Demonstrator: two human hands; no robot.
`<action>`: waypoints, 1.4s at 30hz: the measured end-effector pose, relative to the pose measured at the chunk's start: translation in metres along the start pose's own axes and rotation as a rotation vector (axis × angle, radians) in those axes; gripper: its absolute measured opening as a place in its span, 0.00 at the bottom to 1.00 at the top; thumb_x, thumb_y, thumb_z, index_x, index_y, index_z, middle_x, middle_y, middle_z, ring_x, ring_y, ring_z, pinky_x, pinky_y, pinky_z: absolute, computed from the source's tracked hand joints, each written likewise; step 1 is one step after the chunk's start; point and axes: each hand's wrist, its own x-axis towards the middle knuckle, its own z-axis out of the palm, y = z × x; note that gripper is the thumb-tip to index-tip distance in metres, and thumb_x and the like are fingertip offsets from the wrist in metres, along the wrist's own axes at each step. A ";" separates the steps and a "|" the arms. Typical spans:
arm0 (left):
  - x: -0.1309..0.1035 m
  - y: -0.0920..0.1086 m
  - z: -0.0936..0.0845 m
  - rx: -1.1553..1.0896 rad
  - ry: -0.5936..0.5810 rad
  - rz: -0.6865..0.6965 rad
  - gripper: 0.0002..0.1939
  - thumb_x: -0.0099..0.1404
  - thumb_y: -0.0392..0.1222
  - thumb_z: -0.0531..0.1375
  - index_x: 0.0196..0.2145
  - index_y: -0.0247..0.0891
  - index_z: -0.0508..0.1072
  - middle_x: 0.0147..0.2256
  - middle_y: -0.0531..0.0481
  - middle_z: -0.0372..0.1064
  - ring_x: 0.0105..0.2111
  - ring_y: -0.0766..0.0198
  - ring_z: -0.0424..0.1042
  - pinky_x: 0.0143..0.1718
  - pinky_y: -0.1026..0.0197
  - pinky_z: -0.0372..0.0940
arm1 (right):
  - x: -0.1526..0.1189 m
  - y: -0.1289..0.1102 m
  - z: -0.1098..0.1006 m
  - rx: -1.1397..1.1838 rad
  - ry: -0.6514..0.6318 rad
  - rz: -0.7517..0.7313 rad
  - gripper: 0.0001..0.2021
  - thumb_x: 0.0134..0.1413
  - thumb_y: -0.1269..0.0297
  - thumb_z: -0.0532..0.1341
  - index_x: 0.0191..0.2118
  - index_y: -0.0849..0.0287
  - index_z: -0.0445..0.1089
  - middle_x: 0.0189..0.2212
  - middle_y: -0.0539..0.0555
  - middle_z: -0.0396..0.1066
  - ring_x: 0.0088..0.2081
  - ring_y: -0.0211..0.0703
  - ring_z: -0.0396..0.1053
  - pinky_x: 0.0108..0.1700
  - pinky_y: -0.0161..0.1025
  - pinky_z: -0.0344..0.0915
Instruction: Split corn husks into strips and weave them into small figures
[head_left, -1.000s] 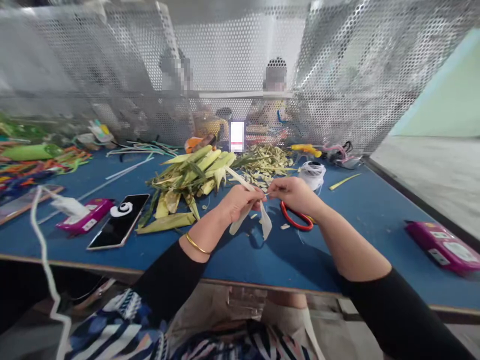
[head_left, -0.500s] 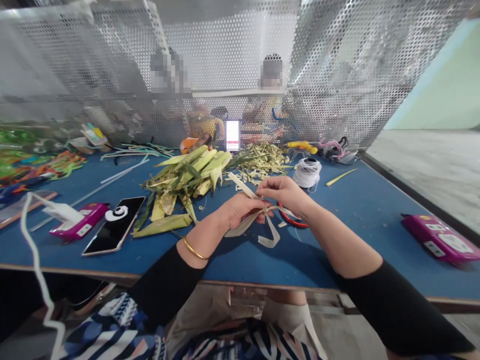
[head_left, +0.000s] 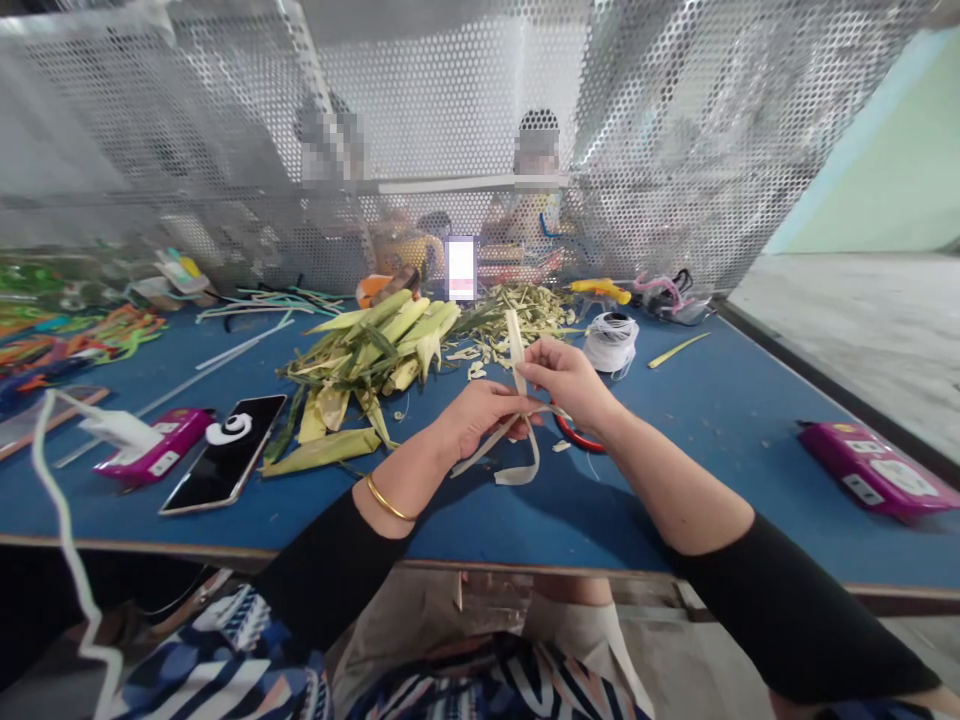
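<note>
My left hand (head_left: 484,415) is closed on pale corn husk strips (head_left: 517,472), whose loose ends hang down and spread below the fingers. Against the upright end of a strip, my right hand (head_left: 562,375) pinches with thumb and fingers just above and right of the left. Where the strips cross is partly hidden by the fingers. Red-handled scissors (head_left: 577,436) lie under my right wrist, their blades mostly out of sight. A pile of green-yellow corn husks (head_left: 390,345) sits behind and left of my hands. Beyond my right hand stands a spool of white string (head_left: 610,345).
Cut husk scraps (head_left: 525,310) lie along the back by a perforated metal screen (head_left: 465,90). At left are a phone (head_left: 251,450) and a purple tissue pack (head_left: 169,450); another purple pack (head_left: 874,465) lies right. A yellow-handled tool (head_left: 600,290) rests at the back.
The strip's upper end has swung from leaning left to nearly upright, with my right hand now pinching it. The hanging ends have shifted slightly left. My left hand stays closed in about the same place.
</note>
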 end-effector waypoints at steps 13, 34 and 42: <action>-0.004 0.003 0.002 0.035 -0.105 -0.083 0.10 0.52 0.42 0.70 0.23 0.31 0.78 0.25 0.45 0.76 0.21 0.69 0.69 0.29 0.64 0.69 | 0.000 0.005 0.005 -0.154 0.047 -0.036 0.08 0.49 0.59 0.59 0.26 0.57 0.63 0.20 0.45 0.61 0.23 0.35 0.57 0.28 0.36 0.55; 0.001 0.013 -0.006 -0.275 0.139 0.005 0.05 0.62 0.29 0.61 0.30 0.29 0.77 0.27 0.44 0.76 0.25 0.67 0.74 0.31 0.65 0.70 | 0.000 -0.014 -0.023 -0.656 0.076 -0.332 0.08 0.54 0.61 0.58 0.29 0.56 0.72 0.32 0.55 0.73 0.34 0.44 0.67 0.38 0.39 0.59; 0.007 0.010 -0.004 -0.446 0.253 0.140 0.11 0.57 0.23 0.61 0.35 0.33 0.78 0.30 0.49 0.77 0.28 0.70 0.74 0.33 0.70 0.69 | -0.018 -0.008 0.014 -0.728 0.059 -0.099 0.18 0.51 0.54 0.59 0.17 0.56 0.61 0.15 0.48 0.61 0.20 0.37 0.55 0.25 0.36 0.49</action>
